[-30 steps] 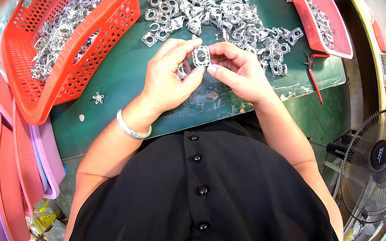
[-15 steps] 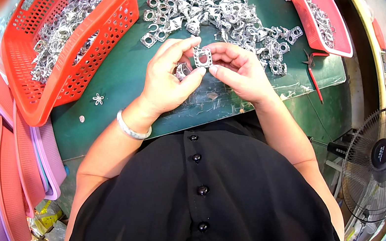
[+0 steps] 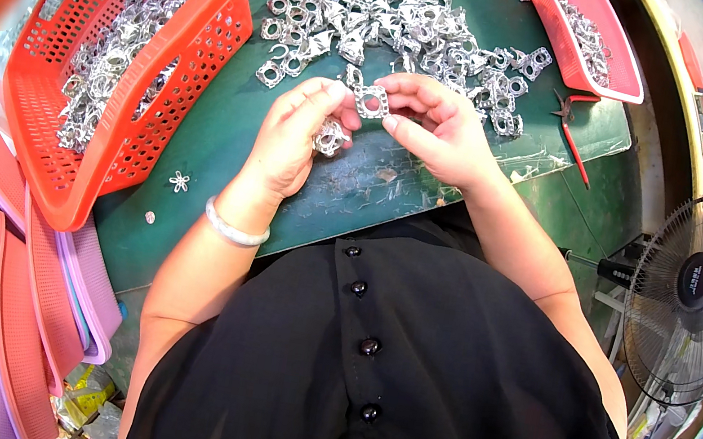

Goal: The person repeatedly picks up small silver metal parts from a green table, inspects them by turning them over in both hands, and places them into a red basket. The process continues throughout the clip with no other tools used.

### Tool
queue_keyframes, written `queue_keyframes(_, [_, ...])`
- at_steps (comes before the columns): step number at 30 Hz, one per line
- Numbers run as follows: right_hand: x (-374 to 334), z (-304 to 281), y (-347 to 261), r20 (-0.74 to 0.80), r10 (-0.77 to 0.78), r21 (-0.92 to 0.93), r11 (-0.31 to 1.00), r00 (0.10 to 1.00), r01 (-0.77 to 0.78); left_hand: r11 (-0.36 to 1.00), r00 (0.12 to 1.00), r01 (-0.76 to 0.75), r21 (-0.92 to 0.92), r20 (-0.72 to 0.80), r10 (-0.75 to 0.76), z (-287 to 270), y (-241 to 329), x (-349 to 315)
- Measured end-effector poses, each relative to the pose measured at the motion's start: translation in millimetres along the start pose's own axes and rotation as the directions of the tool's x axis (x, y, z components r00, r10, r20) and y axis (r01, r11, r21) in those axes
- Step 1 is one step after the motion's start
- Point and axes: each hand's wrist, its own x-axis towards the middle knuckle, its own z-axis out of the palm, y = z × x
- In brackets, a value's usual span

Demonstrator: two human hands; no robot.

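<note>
My right hand [image 3: 442, 133] pinches a small silvery metal casting [image 3: 372, 103], a squarish frame with a round hole, between thumb and fingers. Close by it on the left, my left hand [image 3: 292, 133] has its fingers curled, with another silvery casting [image 3: 330, 137] held against them. A further small metal piece [image 3: 354, 77] shows just beyond the left fingertips; whether it touches the right hand's casting I cannot tell. Past both hands, a heap of similar castings [image 3: 400, 18] spreads over the green tabletop [image 3: 220, 123].
On the left a red perforated basket [image 3: 187, 72] holds many castings. A pink tray [image 3: 616, 88] with small metal parts stands far right, beside red-handled pliers [image 3: 573, 148]. A flower-shaped piece [image 3: 179, 182] lies near the basket. A fan [image 3: 695, 280] stands right; stacked coloured baskets [image 3: 20, 306] lean lower left.
My left thumb and fingers have come off the squarish casting and drawn slightly left, showing more of the casting in that hand. My right hand stays nearly in place.
</note>
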Motion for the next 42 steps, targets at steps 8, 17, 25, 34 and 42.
queue_keyframes(8, [7.9,-1.5,1.0,0.122,-0.575,-0.613,0.597,0.809,0.517,0.993,0.987,0.104,-0.054,0.126,-0.097,-1.3,1.0,-0.4])
queue_keyframes(17, [0.3,-0.9,-1.1,-0.058,-0.487,-0.535,0.752,0.871,0.385,1.0,0.992,0.011,-0.028,0.128,-0.007,3.2,3.2,-2.1])
queue_keyframes(25, [3.3,-12.9,4.1,0.02,-0.507,-0.686,0.62,0.861,0.381,0.516,0.652,-0.651,0.556,0.061,0.756,17.9,73.2,-31.9])
queue_keyframes(34, [26.5,8.6,5.5,0.156,-0.349,-0.801,0.504,0.924,0.325,-0.42,0.243,0.13,0.898,0.382,0.892,-12.7,151.6,-45.4])
queue_keyframes(42, [45.1,11.3,-0.8,0.343,-0.247,-0.878,0.257,0.906,0.403,0.222,0.712,-0.418,0.881,0.166,0.683,9.1,65.8,-25.0])
